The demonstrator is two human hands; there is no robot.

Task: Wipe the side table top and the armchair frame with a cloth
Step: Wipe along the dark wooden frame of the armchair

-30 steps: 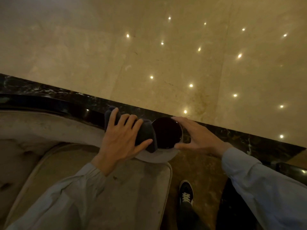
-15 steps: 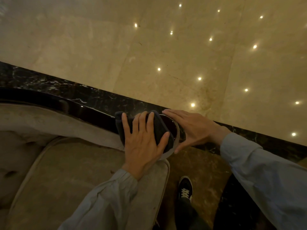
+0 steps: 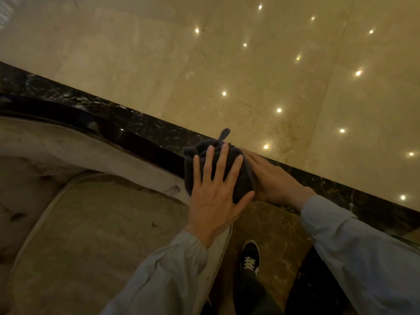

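Observation:
A dark grey cloth [image 3: 190,176] is bunched over the round end of the armchair frame [image 3: 136,139], a glossy black curved rail. My left hand [image 3: 213,201] lies flat on top of the cloth, fingers spread, pressing it down. From the right, my right hand [image 3: 275,180] rests against the side of the same rail end, its fingertips tucked under the cloth's edge. The round end itself is hidden by the cloth. No side table is in view.
The beige upholstered seat cushion [image 3: 102,235] and padded back fill the lower left. A black shoe [image 3: 250,258] stands on brown marble floor beside the chair. A black marble strip [image 3: 68,98] borders shiny beige floor [image 3: 250,64] beyond.
My left hand has slid the cloth to the right, from beside the dark round end to fully over it. The right hand stayed at that end and now lies flatter.

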